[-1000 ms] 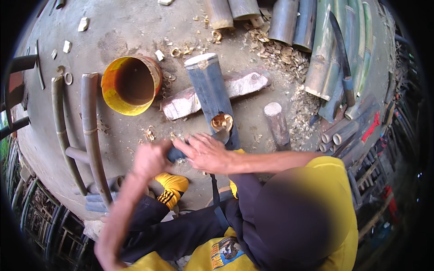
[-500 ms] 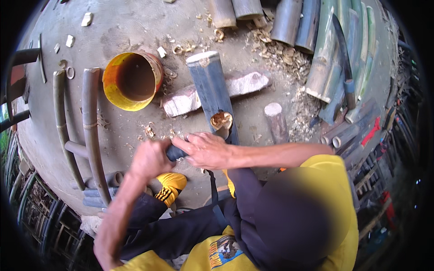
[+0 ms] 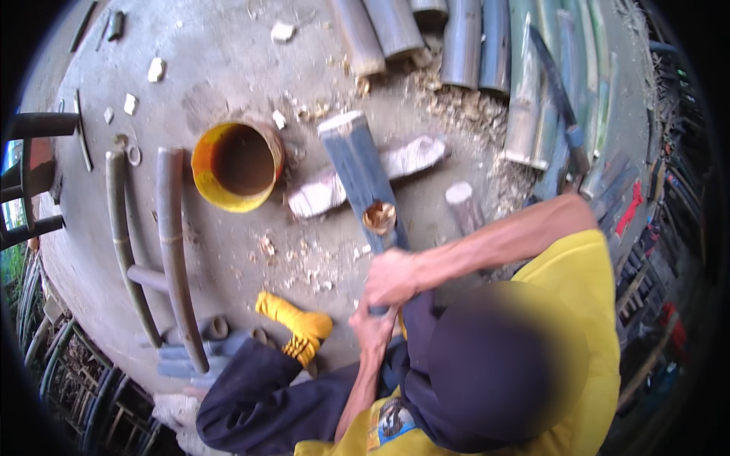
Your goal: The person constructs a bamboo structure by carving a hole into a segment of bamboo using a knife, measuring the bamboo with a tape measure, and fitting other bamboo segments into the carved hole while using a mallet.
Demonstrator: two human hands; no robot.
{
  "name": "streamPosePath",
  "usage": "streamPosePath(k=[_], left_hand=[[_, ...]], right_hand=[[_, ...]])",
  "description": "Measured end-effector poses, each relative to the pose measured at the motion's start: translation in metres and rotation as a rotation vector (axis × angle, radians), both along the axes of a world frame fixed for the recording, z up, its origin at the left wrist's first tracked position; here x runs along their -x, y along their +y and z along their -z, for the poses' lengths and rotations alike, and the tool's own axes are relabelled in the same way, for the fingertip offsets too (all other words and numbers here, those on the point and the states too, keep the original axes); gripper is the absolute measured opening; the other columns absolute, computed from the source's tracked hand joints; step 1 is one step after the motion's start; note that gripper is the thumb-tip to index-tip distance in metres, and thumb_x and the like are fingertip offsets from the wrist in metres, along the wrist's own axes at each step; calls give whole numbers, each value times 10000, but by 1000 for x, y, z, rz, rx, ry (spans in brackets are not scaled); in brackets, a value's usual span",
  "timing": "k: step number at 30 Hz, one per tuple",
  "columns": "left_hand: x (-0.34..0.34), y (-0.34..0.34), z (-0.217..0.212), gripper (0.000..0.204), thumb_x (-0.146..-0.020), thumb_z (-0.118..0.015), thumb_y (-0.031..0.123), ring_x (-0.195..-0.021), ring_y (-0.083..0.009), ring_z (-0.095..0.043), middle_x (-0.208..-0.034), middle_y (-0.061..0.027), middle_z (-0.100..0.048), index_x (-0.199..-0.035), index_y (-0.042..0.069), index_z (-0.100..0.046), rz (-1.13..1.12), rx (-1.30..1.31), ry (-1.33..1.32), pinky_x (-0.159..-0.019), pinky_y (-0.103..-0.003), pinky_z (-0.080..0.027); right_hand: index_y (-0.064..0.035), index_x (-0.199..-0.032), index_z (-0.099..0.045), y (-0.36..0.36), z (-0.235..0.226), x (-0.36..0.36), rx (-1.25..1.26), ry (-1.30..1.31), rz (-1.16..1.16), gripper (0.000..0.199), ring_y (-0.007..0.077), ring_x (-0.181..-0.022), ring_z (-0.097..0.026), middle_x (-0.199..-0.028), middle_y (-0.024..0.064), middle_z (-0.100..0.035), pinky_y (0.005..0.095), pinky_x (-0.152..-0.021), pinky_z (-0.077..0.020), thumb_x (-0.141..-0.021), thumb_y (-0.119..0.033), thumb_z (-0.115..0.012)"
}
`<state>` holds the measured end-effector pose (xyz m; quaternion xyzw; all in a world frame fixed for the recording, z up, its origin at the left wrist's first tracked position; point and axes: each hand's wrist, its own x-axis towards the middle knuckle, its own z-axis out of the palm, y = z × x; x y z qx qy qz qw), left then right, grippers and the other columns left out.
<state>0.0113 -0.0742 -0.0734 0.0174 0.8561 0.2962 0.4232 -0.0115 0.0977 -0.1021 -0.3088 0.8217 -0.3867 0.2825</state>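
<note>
A dark blue-grey bamboo pole (image 3: pixel 357 163) lies across a pale, rough wood block (image 3: pixel 319 194), its far end raised. A hole (image 3: pixel 379 218) with a light-brown cut edge is open in its upper side. Just nearer than the hole, my right hand (image 3: pixel 391 279) is closed round a dark-handled tool (image 3: pixel 378 310); its working end is hidden by the hand. Below it, my left hand (image 3: pixel 372 328) is closed about the lower part of the same handle, close to the right hand. The near end of the pole is hidden behind my hands and lap.
A yellow bucket (image 3: pixel 228 199) of brown liquid stands left of the block. Further left lies a bamboo frame (image 3: pixel 179 258). Bamboo poles (image 3: pixel 460 45) and a long blade (image 3: pixel 551 80) lie at far right. Shavings (image 3: pixel 296 262) litter the floor; a short log (image 3: pixel 461 199) stands right.
Both hands have moved right, and the tool handle has swung from pointing left to pointing back toward my body. My left hand is now below the right. The view has shifted slightly.
</note>
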Motion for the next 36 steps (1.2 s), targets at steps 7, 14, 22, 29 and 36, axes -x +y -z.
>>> streamPosePath(k=[7, 14, 22, 29, 36], left_hand=[[162, 22, 0, 284, -577, -725, 158, -571, -292, -648, -656, -129, -652, -842, 76, -664, 722, -17, 301, -578, -376, -526], [229, 210, -43, 135, -511, -654, 116, -540, -297, -607, -585, -127, -596, -637, 81, -625, 1788, 40, 543, -528, -368, -495], [185, 52, 17, 309, -531, -709, 157, -606, -261, -660, -676, -149, -661, -829, 79, -717, 757, -73, 289, -717, -372, -539], [229, 130, -27, 142, -553, -667, 116, -589, -274, -651, -623, -136, -632, -684, 62, -660, 1183, -60, 440, -579, -401, -529], [254, 218, -18, 177, -503, -649, 125, -579, -256, -620, -596, -100, -612, -678, 92, -638, 1934, -10, 473, -527, -363, -496]], right_hand=[[-46, -1053, -522, -6, 3, 31, -112, 123, 699, 339, 288, -770, -634, -813, 152, -607, 427, -676, -510, -727, -88, -605], [-4, -1122, -470, 25, 5, 37, 295, 222, 1594, 439, 394, -747, -629, -849, 223, -602, 432, -638, -529, -714, -28, -633], [-20, -1039, -507, 10, 6, 35, -82, -40, 867, 310, 320, -748, -637, -803, 186, -607, 426, -664, -529, -737, -55, -571], [25, -1054, -504, 17, 2, 45, 147, 177, 1249, 347, 363, -713, -629, -836, 227, -607, 441, -662, -526, -711, 9, -556], [51, -1189, -401, 11, 6, 60, 474, 125, 1688, 481, 393, -686, -606, -813, 245, -566, 432, -559, -501, -759, -15, -606]])
